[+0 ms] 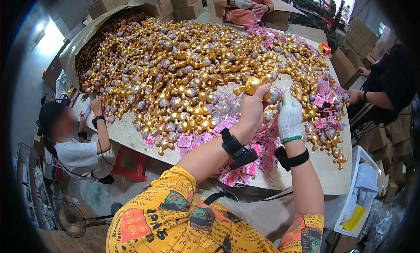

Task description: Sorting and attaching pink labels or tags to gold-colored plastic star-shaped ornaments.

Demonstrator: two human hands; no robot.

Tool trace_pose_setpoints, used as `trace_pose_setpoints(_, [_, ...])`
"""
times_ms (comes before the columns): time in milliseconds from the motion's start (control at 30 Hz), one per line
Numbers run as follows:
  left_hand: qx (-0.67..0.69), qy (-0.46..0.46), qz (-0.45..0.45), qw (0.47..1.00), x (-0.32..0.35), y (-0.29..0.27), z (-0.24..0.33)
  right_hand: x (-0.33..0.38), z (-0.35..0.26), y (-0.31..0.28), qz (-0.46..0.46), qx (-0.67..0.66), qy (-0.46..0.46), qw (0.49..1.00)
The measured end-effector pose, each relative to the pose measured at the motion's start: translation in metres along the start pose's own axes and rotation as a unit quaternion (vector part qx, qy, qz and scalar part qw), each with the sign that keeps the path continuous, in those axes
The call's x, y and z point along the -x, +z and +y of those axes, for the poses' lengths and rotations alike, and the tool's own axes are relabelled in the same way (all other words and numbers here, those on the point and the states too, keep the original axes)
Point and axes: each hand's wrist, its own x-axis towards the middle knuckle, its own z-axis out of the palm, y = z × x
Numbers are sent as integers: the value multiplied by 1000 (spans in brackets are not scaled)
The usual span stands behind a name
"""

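Observation:
My bare left hand (pixel 253 107) is closed round a shiny gold figurine (pixel 251 85) with rounded ears and a glittery, silvery-lilac lower part. Close beside that lower part is my right hand (pixel 290 119), in a white knit glove with a green cuff. Its fingers are drawn together at the tip, and whatever they pinch is too small or hidden to name. Beneath both hands lies a heap of pink printed tags (pixel 267 159). A huge pile of similar gold figurines (pixel 175 62) spreads over the pale table (pixel 326 180) around them.
A large sack (pixel 70 62) spills figurines at the far left. Co-workers stand at the left, far side and right. A white crate (pixel 356 196) holds cloth at the right. A red stool (pixel 130 164) and a fan (pixel 71 219) are at the left; cardboard boxes (pixel 186 5) line the back.

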Motion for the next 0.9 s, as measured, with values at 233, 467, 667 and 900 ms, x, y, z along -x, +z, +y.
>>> trace_pose_setpoints(233, [58, 2, 40, 998, 4, 10, 0, 3, -19, -5, -11, -55, 13, 998])
trace_pose_setpoints(467, [48, 15, 36, 998, 6, 11, 0, 3, -21, -6, -11, -20, -6, 1000])
trace_pose_setpoints(667, [-10, 84, 11, 996, 11, 9, 4, 8, -31, -6, -29, -83, 52, 995])
trace_pose_setpoints(900, [-68, 118, -3, 991, 14, 2, 3, 6, -5, -2, -10, 48, -40, 998])
